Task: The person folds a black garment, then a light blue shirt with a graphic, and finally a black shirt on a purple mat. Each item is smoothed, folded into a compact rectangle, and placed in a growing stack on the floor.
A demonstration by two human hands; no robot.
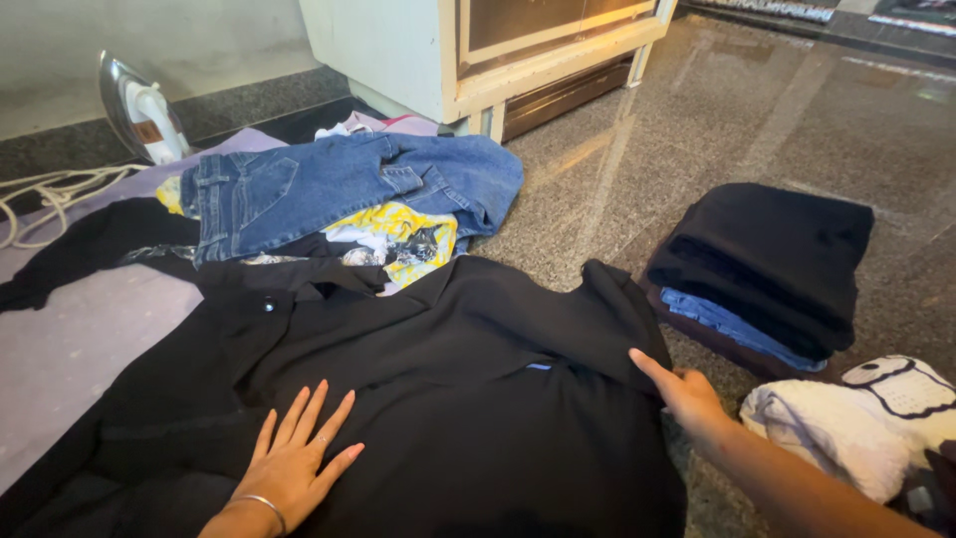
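A large black garment [458, 399] with a collar and a button lies spread on the floor in front of me. My left hand [297, 456] rests flat on it, palm down, fingers spread, a thin bangle at the wrist. My right hand [682, 391] touches the garment's right edge, index finger stretched toward the cloth. Neither hand holds anything.
Blue jeans [339, 189] lie heaped on a yellow printed cloth [408, 234] behind the garment. An upright iron [144, 110] with a white cord [50, 194] stands at far left. Folded dark clothes [767, 269] and a white patterned cloth [876, 418] sit right. A cream cabinet [468, 55] stands behind.
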